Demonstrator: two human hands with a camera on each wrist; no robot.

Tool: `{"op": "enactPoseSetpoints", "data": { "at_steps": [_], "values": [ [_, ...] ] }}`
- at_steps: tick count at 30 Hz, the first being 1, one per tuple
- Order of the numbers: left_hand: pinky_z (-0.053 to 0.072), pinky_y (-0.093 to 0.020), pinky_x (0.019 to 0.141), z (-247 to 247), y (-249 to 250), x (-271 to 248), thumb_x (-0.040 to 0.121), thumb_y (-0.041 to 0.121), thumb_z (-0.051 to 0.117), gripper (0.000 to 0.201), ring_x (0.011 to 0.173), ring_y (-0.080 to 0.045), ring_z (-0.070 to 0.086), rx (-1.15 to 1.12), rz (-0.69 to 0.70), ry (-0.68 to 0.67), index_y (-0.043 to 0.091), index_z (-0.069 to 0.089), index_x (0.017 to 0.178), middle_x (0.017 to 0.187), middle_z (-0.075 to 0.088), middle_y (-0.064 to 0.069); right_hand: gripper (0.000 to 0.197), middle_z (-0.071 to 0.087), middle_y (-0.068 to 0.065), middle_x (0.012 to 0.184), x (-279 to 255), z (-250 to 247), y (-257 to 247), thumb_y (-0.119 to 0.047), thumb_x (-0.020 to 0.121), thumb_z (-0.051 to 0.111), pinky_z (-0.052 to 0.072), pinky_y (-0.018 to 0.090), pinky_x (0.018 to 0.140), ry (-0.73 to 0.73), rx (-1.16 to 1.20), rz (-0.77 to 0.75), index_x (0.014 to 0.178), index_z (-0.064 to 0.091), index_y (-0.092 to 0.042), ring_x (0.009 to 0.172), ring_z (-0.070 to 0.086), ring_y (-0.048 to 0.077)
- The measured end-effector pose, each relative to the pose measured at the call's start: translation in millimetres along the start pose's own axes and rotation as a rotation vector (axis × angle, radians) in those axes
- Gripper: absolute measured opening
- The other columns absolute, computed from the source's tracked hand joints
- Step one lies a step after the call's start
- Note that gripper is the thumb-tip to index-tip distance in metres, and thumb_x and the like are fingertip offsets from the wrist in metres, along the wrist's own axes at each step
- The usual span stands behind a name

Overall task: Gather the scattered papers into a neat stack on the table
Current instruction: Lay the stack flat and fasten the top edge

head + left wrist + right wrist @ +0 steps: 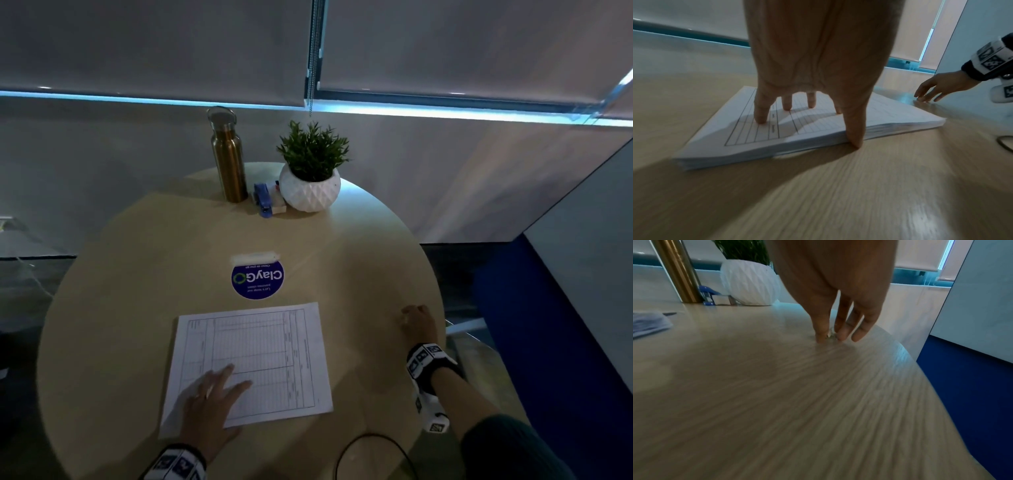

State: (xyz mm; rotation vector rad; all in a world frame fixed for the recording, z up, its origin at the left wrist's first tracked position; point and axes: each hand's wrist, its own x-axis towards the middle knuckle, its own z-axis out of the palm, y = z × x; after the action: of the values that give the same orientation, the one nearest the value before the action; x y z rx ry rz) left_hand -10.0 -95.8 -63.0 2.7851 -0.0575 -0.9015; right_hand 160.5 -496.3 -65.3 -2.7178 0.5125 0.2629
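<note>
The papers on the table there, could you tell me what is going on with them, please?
A person is tidying papers on a round wooden table. The sheets already lie in one stack, and the left hand presses flat on its near corner, thumb against the edge. The right hand is off to the side near the table's rim, fingertips touching something small that I cannot make out. A bottle, a stapler and a potted plant stand at the far side.
</note>
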Motion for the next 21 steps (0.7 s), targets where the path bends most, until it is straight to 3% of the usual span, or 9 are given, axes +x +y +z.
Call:
{"op": "enactPoseSetpoints", "data": {
  "at_steps": [1,2,5,7,9,12,15,18,21],
  "values": [
    [0.055,-0.054,0.077,4.9,-3.5,4.6,0.034,0.052,0.087,0.104,0.116,-0.039,0.056,0.041,-0.01,-0.029,0.048,0.04,0.126,0.143,0.039,0.004,0.018,0.058,0.017,0.111,2.2,0.7,1.0,-0.002,0.081,0.057,0.043,0.034,0.08,-0.002,0.027,-0.008,0.096,0.066,-0.002,0.095,0.058,0.036],
    [0.056,-0.053,0.074,7.9,-4.3,7.1,0.031,0.053,0.087,0.104,0.114,-0.038,0.058,0.068,-0.007,0.008,0.047,0.042,0.124,0.141,0.043,0.003,0.014,0.059,0.021,0.107,2.9,0.3,0.8,0.002,0.08,0.056,0.042,0.034,0.077,0.002,0.06,-0.005,0.09,0.066,0.003,0.092,0.058,0.037],
    [0.03,-0.055,0.109,3.4,3.7,3.3,0.066,0.047,0.075,0.086,0.143,-0.034,0.018,-0.02,0.015,0.084,0.047,0.027,0.138,0.158,0.012,0.005,0.013,0.061,0.021,0.099,3.7,-1.2,1.1,0.004,0.081,0.054,0.039,0.032,0.074,-0.006,0.114,0.036,0.085,0.065,0.009,0.089,0.058,0.035],
    [0.019,-0.051,0.115,1.3,7.1,1.1,0.07,0.051,0.069,0.087,0.145,-0.029,0.002,-0.034,0.005,0.058,0.047,0.019,0.141,0.158,-0.004,0.008,0.012,0.063,0.02,0.097,0.5,-3.0,-4.1,0.002,0.081,0.057,0.039,0.029,0.073,-0.002,0.145,0.04,0.086,0.067,0.007,0.086,0.058,0.032],
    [0.018,-0.05,0.115,-8.7,12.8,-1.0,0.065,0.063,0.067,0.089,0.145,-0.028,-0.001,-0.091,-0.014,-0.009,0.046,0.022,0.14,0.157,-0.004,0.009,0.009,0.065,0.023,0.092,-4.6,-2.8,-19.1,0.002,0.077,0.064,0.044,0.033,0.075,0.011,0.227,-0.022,0.084,0.066,0.007,0.086,0.061,0.035],
    [0.025,-0.048,0.112,-29.5,20.6,5.0,0.071,0.067,0.06,0.051,0.139,-0.024,0.018,-0.327,-0.088,0.03,0.043,0.048,0.114,0.146,0.025,0.007,0.012,0.064,0.016,0.078,-29.4,0.1,-61.8,0.002,0.072,0.073,0.05,0.035,0.072,-0.055,0.426,-0.14,0.077,0.064,-0.003,0.075,0.06,0.029],
    [0.042,-0.037,0.098,-47.1,30.5,21.0,0.088,0.037,0.057,0.01,0.112,-0.02,0.05,-0.625,-0.01,0.324,0.034,0.057,0.098,0.115,0.056,0.001,0.018,0.066,0.004,0.072,-63.7,6.5,-113.0,-0.003,0.07,0.077,0.054,0.025,0.068,-0.185,0.54,-0.329,0.072,0.063,-0.015,0.067,0.062,0.016],
    [0.046,-0.016,0.073,-73.1,43.2,25.5,0.093,0.023,0.053,0.014,0.091,-0.014,0.06,-1.004,0.093,0.338,0.035,0.059,0.099,0.097,0.063,0.004,0.01,0.072,0.005,0.081,-94.1,11.2,-161.6,-0.01,0.075,0.076,0.056,0.018,0.071,-0.357,0.574,-0.523,0.081,0.068,-0.01,0.074,0.068,0.014],
    [0.048,-0.015,0.063,-86.2,45.3,29.2,0.091,0.021,0.056,0.017,0.077,-0.009,0.066,-1.122,0.116,0.351,0.019,0.063,0.106,0.092,0.069,-0.002,0.012,0.073,0.014,0.082,-111.7,17.8,-197.7,-0.002,0.072,0.076,0.058,0.021,0.071,-0.392,0.645,-0.649,0.083,0.07,0.0,0.074,0.07,0.019]
  ]
}}
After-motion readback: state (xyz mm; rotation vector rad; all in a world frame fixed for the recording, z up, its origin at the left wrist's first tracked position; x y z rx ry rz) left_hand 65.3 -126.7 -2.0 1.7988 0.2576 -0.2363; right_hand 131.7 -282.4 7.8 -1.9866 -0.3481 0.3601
